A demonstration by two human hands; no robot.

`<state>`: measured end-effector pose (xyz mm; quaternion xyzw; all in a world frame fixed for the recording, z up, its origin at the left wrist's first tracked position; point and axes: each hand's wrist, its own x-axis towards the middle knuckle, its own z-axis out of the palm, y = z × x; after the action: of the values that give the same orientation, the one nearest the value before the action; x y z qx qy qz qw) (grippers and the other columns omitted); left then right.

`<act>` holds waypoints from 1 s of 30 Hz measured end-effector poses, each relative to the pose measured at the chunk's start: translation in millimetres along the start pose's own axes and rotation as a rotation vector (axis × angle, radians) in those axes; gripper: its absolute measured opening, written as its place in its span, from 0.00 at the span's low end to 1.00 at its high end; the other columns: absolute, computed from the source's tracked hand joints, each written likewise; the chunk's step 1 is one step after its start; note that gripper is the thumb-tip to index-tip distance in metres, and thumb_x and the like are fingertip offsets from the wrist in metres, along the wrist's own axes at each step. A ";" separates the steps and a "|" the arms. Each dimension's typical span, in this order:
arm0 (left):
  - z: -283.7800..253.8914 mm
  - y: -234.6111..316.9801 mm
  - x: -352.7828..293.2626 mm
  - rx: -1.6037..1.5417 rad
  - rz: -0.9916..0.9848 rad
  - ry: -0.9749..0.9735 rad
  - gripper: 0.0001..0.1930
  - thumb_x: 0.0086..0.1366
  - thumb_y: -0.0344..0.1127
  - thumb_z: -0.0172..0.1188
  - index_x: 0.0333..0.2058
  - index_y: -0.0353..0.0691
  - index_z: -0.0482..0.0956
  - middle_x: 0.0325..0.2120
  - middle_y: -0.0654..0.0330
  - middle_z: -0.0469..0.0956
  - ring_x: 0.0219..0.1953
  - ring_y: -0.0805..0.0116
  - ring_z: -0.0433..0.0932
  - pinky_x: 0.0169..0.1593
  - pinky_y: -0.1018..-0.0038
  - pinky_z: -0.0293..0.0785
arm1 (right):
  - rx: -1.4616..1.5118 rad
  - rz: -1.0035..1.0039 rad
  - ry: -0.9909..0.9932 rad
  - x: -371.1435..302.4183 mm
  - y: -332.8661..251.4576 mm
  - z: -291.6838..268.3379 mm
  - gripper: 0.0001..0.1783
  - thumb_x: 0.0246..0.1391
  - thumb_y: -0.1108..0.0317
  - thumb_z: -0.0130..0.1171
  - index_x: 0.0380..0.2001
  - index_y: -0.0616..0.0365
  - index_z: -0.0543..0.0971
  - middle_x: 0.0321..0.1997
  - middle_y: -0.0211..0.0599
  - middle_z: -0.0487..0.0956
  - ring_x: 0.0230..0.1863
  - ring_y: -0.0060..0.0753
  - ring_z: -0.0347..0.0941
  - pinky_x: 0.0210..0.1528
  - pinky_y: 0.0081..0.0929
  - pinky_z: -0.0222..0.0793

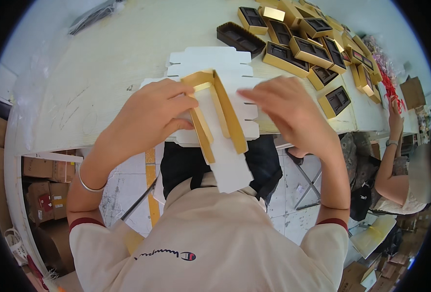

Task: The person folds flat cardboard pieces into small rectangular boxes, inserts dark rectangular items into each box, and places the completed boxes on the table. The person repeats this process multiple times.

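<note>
A half-folded gold cardboard box (223, 112), white on one end flap, tilts over the table's near edge. Its side walls stand up, and the long white flap hangs toward my lap. My left hand (162, 109) grips the box's left wall, fingertips over its upper edge and thumb lower down. To the right of the box, my right hand (293, 107) is slightly blurred, with fingers stretched toward the right wall and a small gap between. Under the box lie flat white die-cut card blanks (208, 57), stacked on the table.
Several gold boxes with dark inserts (310, 51) are piled at the back right. A dark plastic tray (240, 39) lies beside them. Another person's hand (395, 119) shows at the far right, near red ribbons. Cardboard cartons (45, 199) stand under the table at left.
</note>
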<state>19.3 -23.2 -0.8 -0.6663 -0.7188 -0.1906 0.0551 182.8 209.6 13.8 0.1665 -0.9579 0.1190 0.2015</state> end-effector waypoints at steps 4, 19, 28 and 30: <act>-3.9 10.1 0.8 -0.062 0.043 -0.020 0.25 0.43 0.30 0.70 0.44 0.42 0.77 0.50 0.56 0.73 0.43 0.58 0.75 0.44 0.68 0.73 | 0.192 -0.068 -0.169 -6.8 -5.5 14.9 0.22 0.44 0.69 0.65 0.47 0.48 0.78 0.35 0.31 0.75 0.38 0.36 0.70 0.46 0.33 0.61; 22.5 30.4 -0.7 -0.249 -0.013 0.099 0.10 0.45 0.28 0.69 0.21 0.39 0.73 0.29 0.59 0.75 0.29 0.62 0.73 0.35 0.70 0.69 | 0.322 0.023 0.262 -5.7 -18.4 68.8 0.13 0.42 0.63 0.67 0.21 0.52 0.71 0.26 0.32 0.66 0.31 0.36 0.66 0.38 0.35 0.55; 36.4 52.8 -0.6 -0.528 -0.338 0.106 0.18 0.53 0.24 0.62 0.45 0.34 0.72 0.25 0.60 0.70 0.24 0.75 0.68 0.28 0.81 0.65 | 0.270 0.248 0.484 -1.5 -44.1 87.9 0.11 0.40 0.67 0.65 0.20 0.52 0.71 0.24 0.29 0.66 0.32 0.31 0.65 0.39 0.30 0.53; 37.4 51.9 -4.4 -0.521 -0.282 0.129 0.23 0.54 0.25 0.62 0.50 0.34 0.71 0.25 0.61 0.69 0.24 0.76 0.67 0.28 0.81 0.65 | 0.304 0.285 0.448 -2.5 -44.6 84.5 0.11 0.40 0.66 0.65 0.20 0.53 0.71 0.24 0.30 0.68 0.32 0.31 0.66 0.40 0.30 0.53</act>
<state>77.0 -12.3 -26.3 -0.5380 -0.7262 -0.4163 -0.0992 172.1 144.4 -55.4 0.0280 -0.8745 0.3218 0.3619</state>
